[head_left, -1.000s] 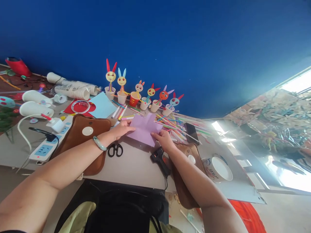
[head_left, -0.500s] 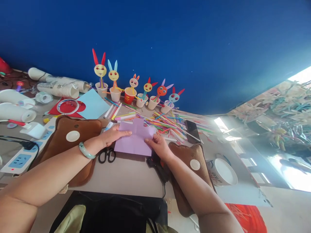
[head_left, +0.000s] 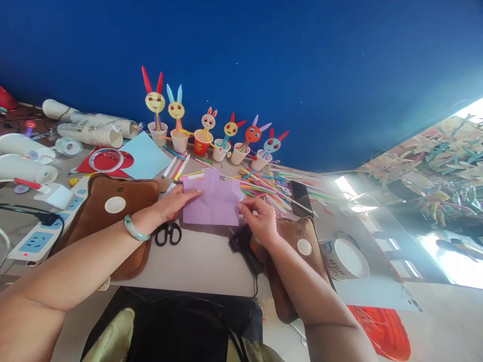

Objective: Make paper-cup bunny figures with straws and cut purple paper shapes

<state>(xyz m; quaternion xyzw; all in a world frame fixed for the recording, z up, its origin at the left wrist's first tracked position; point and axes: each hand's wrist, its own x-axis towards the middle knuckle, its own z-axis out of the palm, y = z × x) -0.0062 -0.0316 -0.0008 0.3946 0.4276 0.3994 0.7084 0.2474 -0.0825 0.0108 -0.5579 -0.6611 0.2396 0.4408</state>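
Observation:
A sheet of purple paper (head_left: 211, 206), with a tab sticking up from its top edge and a faint fold line, is held up over the table. My left hand (head_left: 173, 202) grips its left side, thumb flat on the front and fingers behind. At the right edge, my right hand (head_left: 261, 217) has thumb and index finger pinched together on the paper's border. Black-handled scissors (head_left: 168, 234) lie below the left hand, their blades hidden. A black glue gun (head_left: 247, 249) rests under the right hand with its cord running toward the table's front edge.
Paper cups with rabbit-faced figures (head_left: 203, 136) line the blue wall. Colourful sticks (head_left: 264, 188) spread behind the paper, beside a phone (head_left: 301, 197). Brown plush pads (head_left: 124, 236) flank the work area. A power strip (head_left: 41, 241) lies left; a paper bucket (head_left: 345, 259) stands right.
The purple paper has turned more upright, its lower edge higher. My right hand has shifted from the paper's lower right front to its right edge. My left hand keeps its hold.

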